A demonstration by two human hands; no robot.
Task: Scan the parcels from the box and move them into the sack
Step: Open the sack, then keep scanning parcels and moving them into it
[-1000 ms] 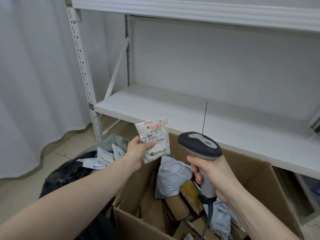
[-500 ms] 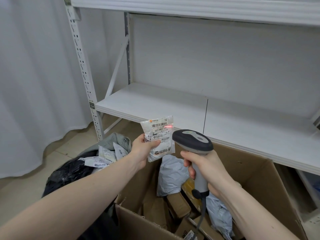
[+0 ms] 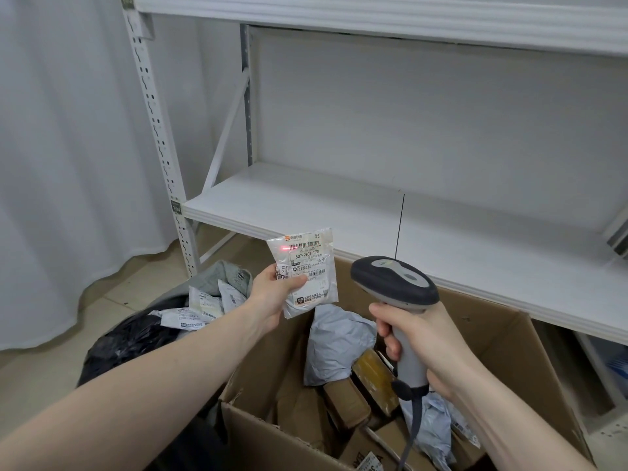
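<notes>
Frame centre: left hand (image 3: 272,297) grip pinched small white parcel (image 3: 306,270), red scan dot on its label. Right hand (image 3: 424,341) grip wrapped scanner (image 3: 396,287) handle, above box (image 3: 509,338).

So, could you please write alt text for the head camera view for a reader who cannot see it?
A left hand holds a small clear parcel up to a scanner gripped in the right hand, red light on its label. Below is an open box of parcels; a black sack sits to the left.

The scanner's red dot (image 3: 283,248) has slid from the label's right edge to the barcode's left end.
</notes>
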